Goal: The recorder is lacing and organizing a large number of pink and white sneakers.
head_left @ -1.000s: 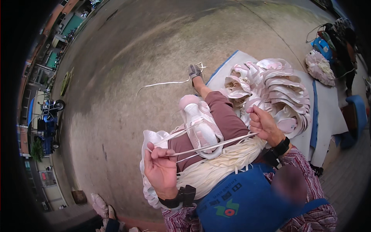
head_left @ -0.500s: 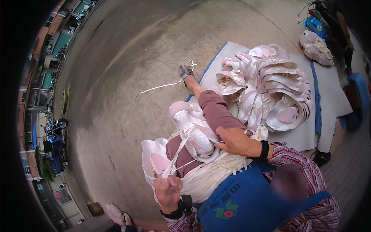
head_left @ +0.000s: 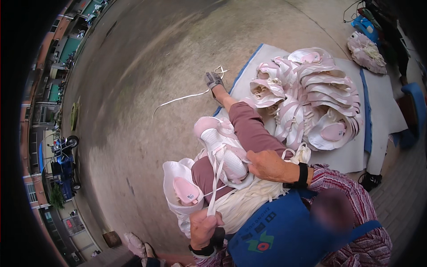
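Note:
A pink and white shoe upper (head_left: 231,163) with mesh lies across my maroon-trousered thigh. White laces (head_left: 214,189) run from it down into my left hand (head_left: 203,227), whose closed fist grips them, drawn taut. Against the upper's right side rests my right hand (head_left: 273,166), its fingers curled around the edge; the fingertips are partly hidden. Beside my left hand, another white upper with a pink insole (head_left: 185,190) sits on my lap. A thick bundle of loose cream laces (head_left: 242,202) covers my lap above the blue apron (head_left: 253,242).
Several stacked pink and white uppers (head_left: 327,95) lie on a grey mat (head_left: 342,160) to the right. One more bundle of uppers (head_left: 367,52) is at the far right. A lace (head_left: 180,100) trails on the concrete by my foot. A blue motor tricycle (head_left: 64,167) stands far left.
My left hand has moved right and slightly down with the laces, which now hang more steeply. My right hand has shifted slightly on the upper's edge. The insole at left is more exposed.

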Demonstrator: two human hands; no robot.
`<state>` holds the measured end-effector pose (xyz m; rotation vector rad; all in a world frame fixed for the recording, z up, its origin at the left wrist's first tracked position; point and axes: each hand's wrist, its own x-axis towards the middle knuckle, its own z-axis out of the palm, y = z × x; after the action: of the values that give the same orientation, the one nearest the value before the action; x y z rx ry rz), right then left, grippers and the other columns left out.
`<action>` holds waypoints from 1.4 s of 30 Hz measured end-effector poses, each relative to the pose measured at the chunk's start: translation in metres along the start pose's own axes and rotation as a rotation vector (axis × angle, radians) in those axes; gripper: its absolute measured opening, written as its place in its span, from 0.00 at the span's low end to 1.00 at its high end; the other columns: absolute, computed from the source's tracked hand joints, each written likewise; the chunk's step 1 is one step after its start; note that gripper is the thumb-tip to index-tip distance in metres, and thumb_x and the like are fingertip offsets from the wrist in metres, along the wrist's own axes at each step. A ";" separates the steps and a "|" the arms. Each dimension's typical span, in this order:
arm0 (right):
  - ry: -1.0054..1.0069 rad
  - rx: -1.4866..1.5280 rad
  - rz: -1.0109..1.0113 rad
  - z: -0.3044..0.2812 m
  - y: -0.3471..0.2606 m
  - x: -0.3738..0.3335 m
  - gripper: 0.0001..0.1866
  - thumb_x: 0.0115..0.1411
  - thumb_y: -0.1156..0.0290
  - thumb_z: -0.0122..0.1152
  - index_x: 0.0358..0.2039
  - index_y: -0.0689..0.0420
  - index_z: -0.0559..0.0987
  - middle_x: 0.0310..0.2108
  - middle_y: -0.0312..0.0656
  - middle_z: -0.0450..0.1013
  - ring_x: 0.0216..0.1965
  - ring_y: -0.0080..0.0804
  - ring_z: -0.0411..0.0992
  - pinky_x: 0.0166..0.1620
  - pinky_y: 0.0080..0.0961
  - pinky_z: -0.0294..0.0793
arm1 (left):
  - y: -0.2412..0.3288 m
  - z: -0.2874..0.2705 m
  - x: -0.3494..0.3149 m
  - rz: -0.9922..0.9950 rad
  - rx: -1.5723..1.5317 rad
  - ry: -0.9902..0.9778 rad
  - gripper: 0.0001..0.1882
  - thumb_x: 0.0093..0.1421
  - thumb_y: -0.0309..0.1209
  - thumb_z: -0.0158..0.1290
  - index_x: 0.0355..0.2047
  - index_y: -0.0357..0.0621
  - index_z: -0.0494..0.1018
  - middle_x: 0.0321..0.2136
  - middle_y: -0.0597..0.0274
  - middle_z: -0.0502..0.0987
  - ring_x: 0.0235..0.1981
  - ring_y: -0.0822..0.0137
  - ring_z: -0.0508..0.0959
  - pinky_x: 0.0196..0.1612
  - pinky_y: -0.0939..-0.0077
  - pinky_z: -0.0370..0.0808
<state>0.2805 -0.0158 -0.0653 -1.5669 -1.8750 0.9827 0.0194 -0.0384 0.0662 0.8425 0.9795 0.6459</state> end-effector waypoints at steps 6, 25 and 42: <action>0.016 -0.165 -0.098 0.003 -0.009 0.001 0.07 0.53 0.72 0.54 0.28 0.63 0.69 0.17 0.53 0.72 0.19 0.53 0.73 0.23 0.44 0.71 | 0.003 0.000 0.007 0.050 0.027 -0.071 0.14 0.58 0.32 0.51 0.27 0.29 0.74 0.23 0.57 0.75 0.25 0.70 0.70 0.30 0.79 0.64; -0.028 -0.374 -0.135 0.011 -0.018 -0.001 0.09 0.52 0.67 0.57 0.27 0.60 0.73 0.21 0.48 0.74 0.22 0.44 0.76 0.24 0.37 0.73 | -0.076 0.033 0.094 0.344 1.496 0.123 0.25 0.59 0.32 0.50 0.57 0.45 0.62 0.20 0.50 0.75 0.20 0.49 0.77 0.22 0.56 0.71; -0.080 -0.444 -0.204 0.009 -0.020 -0.002 0.07 0.51 0.71 0.54 0.27 0.61 0.71 0.20 0.50 0.73 0.21 0.45 0.75 0.23 0.38 0.73 | -0.073 0.034 0.103 0.304 1.382 0.136 0.23 0.58 0.33 0.50 0.52 0.39 0.61 0.16 0.45 0.74 0.19 0.45 0.77 0.22 0.52 0.72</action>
<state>0.2616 -0.0216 -0.0546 -1.5420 -2.3745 0.5719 0.1007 -0.0059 -0.0307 2.2057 1.4133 0.1853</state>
